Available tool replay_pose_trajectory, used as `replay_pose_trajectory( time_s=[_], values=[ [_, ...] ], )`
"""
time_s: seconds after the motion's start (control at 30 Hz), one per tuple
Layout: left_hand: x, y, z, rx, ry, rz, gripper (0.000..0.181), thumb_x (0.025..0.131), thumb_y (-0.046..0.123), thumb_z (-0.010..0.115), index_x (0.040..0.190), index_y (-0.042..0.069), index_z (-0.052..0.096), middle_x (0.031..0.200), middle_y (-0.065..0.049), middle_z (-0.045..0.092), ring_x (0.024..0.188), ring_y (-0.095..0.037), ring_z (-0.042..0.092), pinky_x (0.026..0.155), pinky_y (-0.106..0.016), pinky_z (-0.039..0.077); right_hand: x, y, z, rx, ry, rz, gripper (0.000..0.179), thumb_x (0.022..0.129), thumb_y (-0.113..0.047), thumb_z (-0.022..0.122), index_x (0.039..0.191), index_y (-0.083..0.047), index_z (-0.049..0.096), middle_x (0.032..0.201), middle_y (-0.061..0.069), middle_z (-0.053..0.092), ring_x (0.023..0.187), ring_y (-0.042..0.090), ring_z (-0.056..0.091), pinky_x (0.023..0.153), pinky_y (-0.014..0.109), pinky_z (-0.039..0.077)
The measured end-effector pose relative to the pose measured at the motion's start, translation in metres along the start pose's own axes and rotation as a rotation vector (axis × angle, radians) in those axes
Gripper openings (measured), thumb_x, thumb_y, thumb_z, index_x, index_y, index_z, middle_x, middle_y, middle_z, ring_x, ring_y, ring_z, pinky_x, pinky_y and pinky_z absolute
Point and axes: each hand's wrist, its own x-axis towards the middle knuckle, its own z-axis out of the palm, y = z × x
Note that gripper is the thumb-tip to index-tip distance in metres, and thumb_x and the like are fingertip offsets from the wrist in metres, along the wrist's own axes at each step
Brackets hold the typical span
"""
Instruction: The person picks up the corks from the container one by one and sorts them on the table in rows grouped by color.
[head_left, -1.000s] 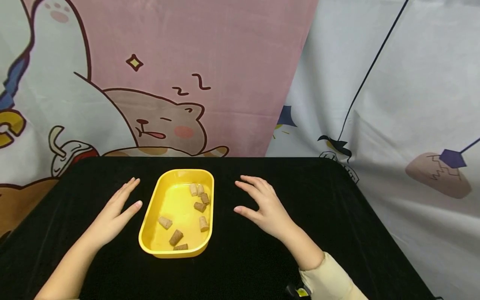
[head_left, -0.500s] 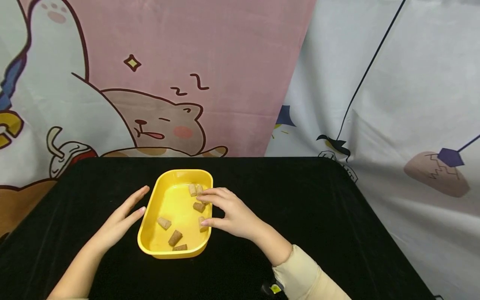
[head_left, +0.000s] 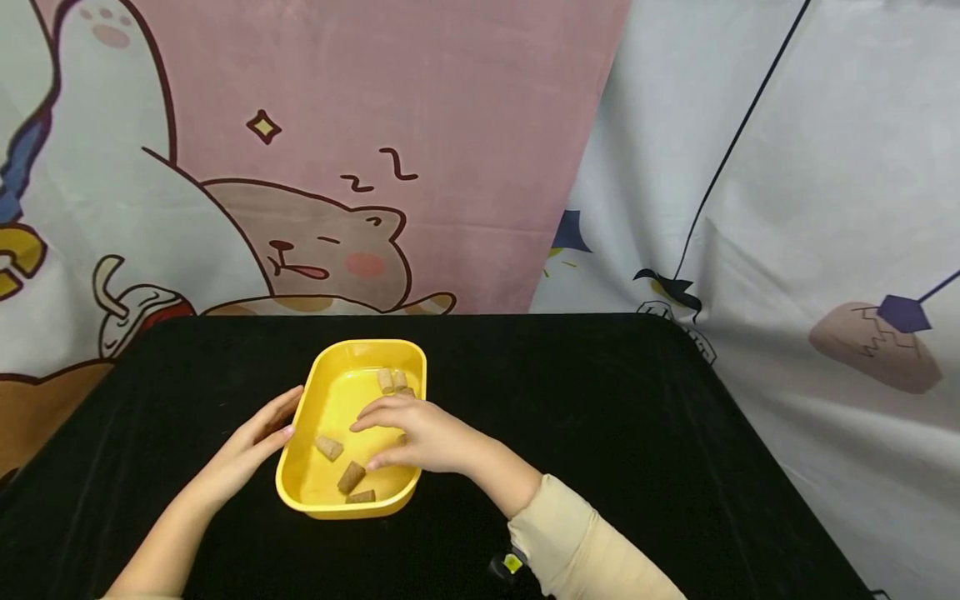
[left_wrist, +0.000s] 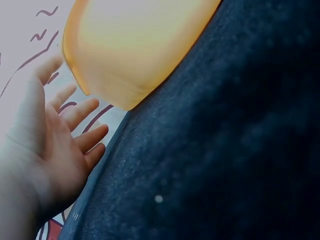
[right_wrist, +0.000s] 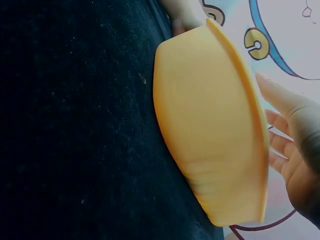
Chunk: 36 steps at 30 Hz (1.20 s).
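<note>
A yellow plastic tray [head_left: 339,404] with rounded corners holds several short corks. Two lighter corks [head_left: 386,381] lie at its far end, a tan cork [head_left: 328,448] on the left, and a darker cork [head_left: 351,477] near the front. My left hand [head_left: 251,446] is right at the tray's left rim, thumb and fingers apart. Over the tray's right side reaches my right hand [head_left: 431,437], its fingers and thumb spread above the corks, part of which it hides. In the right wrist view the right hand [right_wrist: 297,145] shows beyond the tray's wall [right_wrist: 210,115], holding nothing.
Black cloth [head_left: 600,450] covers the table under the tray. A printed curtain [head_left: 487,167] hangs behind the table's far edge. Below the right sleeve [head_left: 570,533] is a small dark device [head_left: 506,564] with a yellow-green patch.
From beside the tray, my right hand has moved left over the corks. My left hand has come in to the tray's left rim. The tray and visible corks have stayed in place.
</note>
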Motion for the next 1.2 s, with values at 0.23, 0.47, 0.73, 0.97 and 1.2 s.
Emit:
replay_pose_trajectory(
  time_s=[0.23,0.47,0.73,0.97,1.2],
  values=[
    [-0.001,-0.002,0.002,-0.032,-0.014,-0.014,0.054,0.104,0.018,0.04,0.151,0.004,0.02,0.149,-0.029,0.026,0.131,-0.045,0.03,0.09,-0.017,0.038,0.017,0.009,0.006,-0.031,-0.133,-0.001,0.039,0.086,-0.029,0.072,0.123,-0.017,0.065,0.127,-0.008,0.059,0.122,0.002,0.044,0.106,0.021,0.026],
    [-0.002,-0.006,0.003,-0.053,-0.023,-0.039,0.054,0.104,0.02,0.037,0.152,0.006,0.017,0.149,-0.03,0.026,0.13,-0.046,0.031,0.089,-0.017,0.038,0.029,0.01,0.008,-0.036,-0.246,0.016,0.035,0.086,-0.022,0.072,0.119,-0.016,0.067,0.119,-0.012,0.063,0.115,-0.001,0.049,0.101,0.017,0.03],
    [-0.001,-0.005,0.004,-0.051,-0.032,-0.053,0.055,0.104,0.021,0.036,0.153,0.007,0.015,0.15,-0.029,0.023,0.132,-0.047,0.029,0.098,-0.047,0.038,0.04,0.001,0.009,-0.086,-0.343,0.102,0.034,0.083,-0.019,0.075,0.117,-0.02,0.069,0.117,-0.014,0.063,0.112,-0.002,0.052,0.098,0.016,0.034],
    [-0.001,-0.007,0.002,-0.061,-0.044,-0.045,0.054,0.105,0.02,0.035,0.153,0.008,0.014,0.15,-0.03,0.023,0.131,-0.047,0.031,0.094,-0.033,0.039,0.047,0.001,0.016,-0.087,-0.388,0.099,0.034,0.081,-0.014,0.076,0.114,-0.021,0.07,0.117,-0.015,0.063,0.111,-0.004,0.051,0.097,0.014,0.033],
    [0.0,-0.009,0.003,-0.075,-0.049,-0.05,0.055,0.105,0.02,0.035,0.153,0.008,0.013,0.15,-0.031,0.023,0.131,-0.047,0.029,0.093,-0.026,0.039,0.05,0.003,0.022,-0.101,-0.422,0.153,0.033,0.078,-0.014,0.078,0.109,-0.025,0.072,0.111,-0.019,0.063,0.102,-0.004,0.052,0.089,0.013,0.037]
  ],
)
